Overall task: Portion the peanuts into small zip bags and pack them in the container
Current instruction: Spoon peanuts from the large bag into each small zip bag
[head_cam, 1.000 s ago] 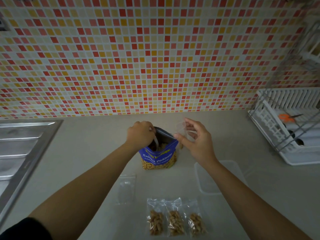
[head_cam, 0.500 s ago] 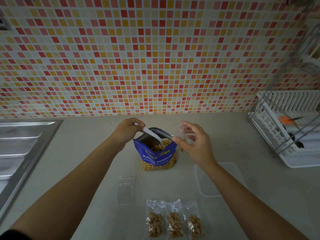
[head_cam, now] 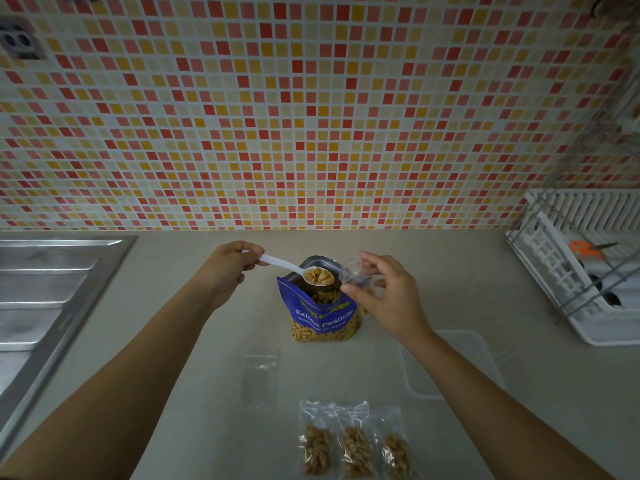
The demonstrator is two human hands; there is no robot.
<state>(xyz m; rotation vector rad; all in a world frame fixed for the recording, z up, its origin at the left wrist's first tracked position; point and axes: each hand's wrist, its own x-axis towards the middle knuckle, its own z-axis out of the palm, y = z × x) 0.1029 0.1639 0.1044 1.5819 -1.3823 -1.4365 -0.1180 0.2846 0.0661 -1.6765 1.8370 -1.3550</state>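
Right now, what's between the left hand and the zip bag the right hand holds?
Head view: the spoon, gripped by the left hand, spans it. Its peanut-filled bowl sits just short of the zip bag, above the open peanut bag.

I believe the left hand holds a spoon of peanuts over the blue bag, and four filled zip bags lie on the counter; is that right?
Not quite: the head view shows three filled zip bags on the counter, not four. The left hand does hold a spoon of peanuts over the blue bag, while the right hand pinches an empty bag.
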